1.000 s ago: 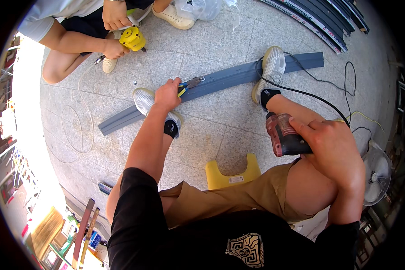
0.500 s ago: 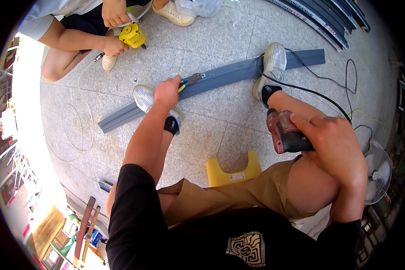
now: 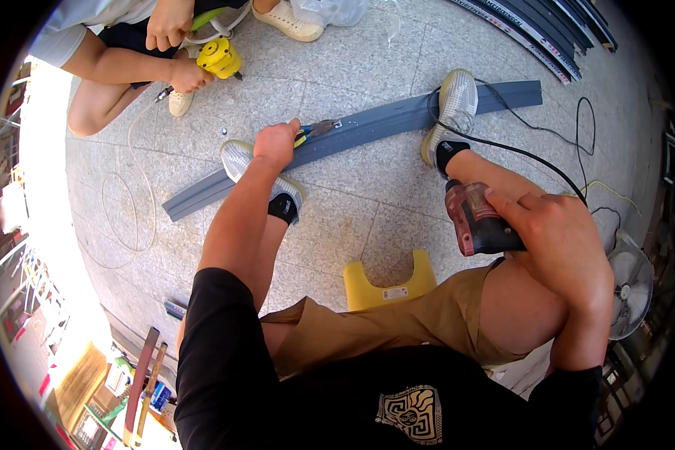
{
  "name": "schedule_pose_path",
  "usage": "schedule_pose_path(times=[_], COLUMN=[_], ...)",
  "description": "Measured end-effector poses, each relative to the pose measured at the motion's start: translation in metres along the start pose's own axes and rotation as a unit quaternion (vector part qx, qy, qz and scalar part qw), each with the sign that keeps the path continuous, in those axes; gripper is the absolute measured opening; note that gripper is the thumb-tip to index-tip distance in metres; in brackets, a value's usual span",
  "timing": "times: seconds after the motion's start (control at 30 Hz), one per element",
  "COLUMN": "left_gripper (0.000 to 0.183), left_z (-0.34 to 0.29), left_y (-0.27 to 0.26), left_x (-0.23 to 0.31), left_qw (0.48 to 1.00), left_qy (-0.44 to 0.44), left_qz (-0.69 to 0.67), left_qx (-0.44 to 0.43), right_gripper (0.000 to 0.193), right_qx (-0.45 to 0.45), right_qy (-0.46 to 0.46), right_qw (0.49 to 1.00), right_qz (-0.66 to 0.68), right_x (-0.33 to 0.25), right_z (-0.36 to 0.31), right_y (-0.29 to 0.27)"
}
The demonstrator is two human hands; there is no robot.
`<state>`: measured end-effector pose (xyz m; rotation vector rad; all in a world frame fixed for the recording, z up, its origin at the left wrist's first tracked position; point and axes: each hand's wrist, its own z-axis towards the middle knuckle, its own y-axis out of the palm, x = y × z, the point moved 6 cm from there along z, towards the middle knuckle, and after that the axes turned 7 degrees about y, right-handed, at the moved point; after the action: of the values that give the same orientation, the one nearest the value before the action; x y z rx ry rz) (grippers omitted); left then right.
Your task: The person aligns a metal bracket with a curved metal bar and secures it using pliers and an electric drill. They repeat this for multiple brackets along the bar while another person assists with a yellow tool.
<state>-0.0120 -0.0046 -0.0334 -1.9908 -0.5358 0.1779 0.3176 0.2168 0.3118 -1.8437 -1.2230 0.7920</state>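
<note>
A long grey metal profile lies slanted across the floor under both my shoes. My left hand is closed round the handles of pliers with blue and yellow grips; their jaws rest at a small cutout in the profile's upper face. Whether the jaws pinch the metal is too small to tell. Over my right knee, my right hand grips a red and black power drill, its nose toward my right foot and away from the profile. The drill's handle is hidden by my hand.
A black cable loops over my right foot. At the upper left a co-worker's hand holds a yellow power tool. Dark profiles are stacked at the upper right. A yellow stool stands below me, a fan at the right.
My left hand has shifted slightly left, and the pliers sit a little lower in tilt. The co-worker's upper hand has moved left. My right hand and the drill stay nearly still.
</note>
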Motion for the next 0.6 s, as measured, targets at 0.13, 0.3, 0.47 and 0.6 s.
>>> schedule_pose_path(times=[0.13, 0.3, 0.47, 0.6], left_gripper=[0.032, 0.033, 0.018, 0.022], left_z=[0.003, 0.003, -0.001, -0.002], left_y=[0.003, 0.004, 0.000, -0.001], left_x=[-0.004, -0.004, -0.003, 0.004], left_qw=[1.000, 1.000, 1.000, 1.000], left_qy=[0.002, 0.001, 0.011, 0.014], left_qz=[-0.006, -0.009, 0.005, 0.017], left_qx=[-0.002, 0.004, 0.009, -0.006], right_gripper=[0.059, 0.061, 0.061, 0.061], right_qx=[0.006, 0.000, -0.006, -0.005], right_qy=[-0.002, 0.002, 0.005, 0.004], right_qw=[1.000, 1.000, 1.000, 1.000], right_qz=[0.013, -0.001, -0.001, -0.004], right_x=[-0.001, 0.000, 0.000, 0.001], right_z=[0.000, 0.000, 0.000, -0.002], right_y=[0.000, 0.000, 0.002, 0.002])
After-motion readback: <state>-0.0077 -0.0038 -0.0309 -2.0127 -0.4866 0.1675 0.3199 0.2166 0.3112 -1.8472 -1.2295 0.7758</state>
